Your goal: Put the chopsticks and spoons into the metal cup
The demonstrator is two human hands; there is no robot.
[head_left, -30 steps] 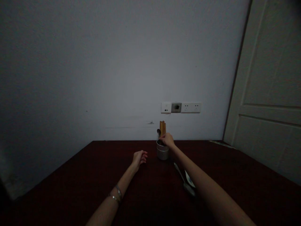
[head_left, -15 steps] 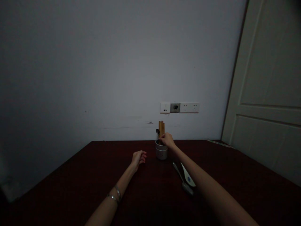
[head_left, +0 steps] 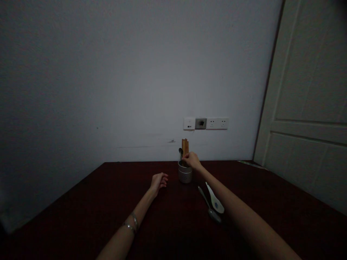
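A small white cup stands near the far edge of a dark red table. It holds a bundle of wooden chopsticks and a metal spoon. My right hand reaches over the cup's rim, fingers closed at the chopsticks' lower part. My left hand rests on the table left of the cup, fingers loosely curled, holding nothing I can see. A white ceramic spoon and a metal spoon lie on the table beside my right forearm.
A pale wall rises right behind the table, with a row of sockets above the cup. A white door stands at the right. The room is dim.
My hands have barely moved. The view has shifted slightly, so more of the two spoons beside my right forearm shows.
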